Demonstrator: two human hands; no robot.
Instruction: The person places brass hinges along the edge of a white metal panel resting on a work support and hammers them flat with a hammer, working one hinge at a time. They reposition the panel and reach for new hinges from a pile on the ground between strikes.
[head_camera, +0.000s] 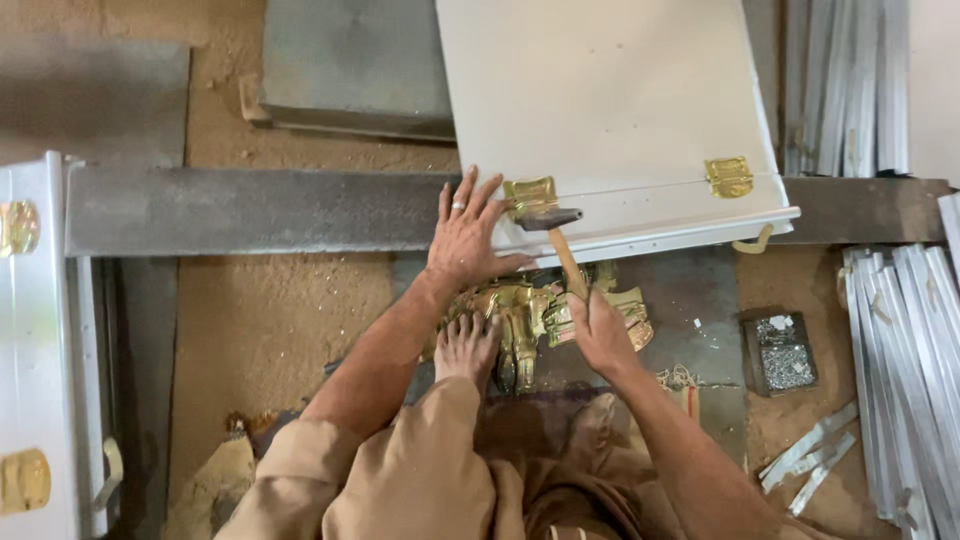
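Asker: Sawdust floor, seen from above. What sits at the far left of the frame?

Describer: A silver metal panel (35, 340) with gold fittings stands along the left edge. A long dark beam (250, 210) runs across the middle.

Asker: And the hands?

Describer: At centre, the left hand (467, 235) lies flat with fingers spread wide, pressing the near edge of a white box (610, 110) beside a gold hinge (530, 193). Just right, the right hand (598, 330) is closed around the wooden handle of a hammer (560, 230), its head over that hinge. A heap of gold fittings (525, 315) lies below, by a bare foot (466, 348).

Asker: How should the blow go?

Describer: Probably short and square, with the fingers kept clear of the hinge. Further right are a second hinge (729, 176), a small tin (780, 352) and silver strips (905, 350).
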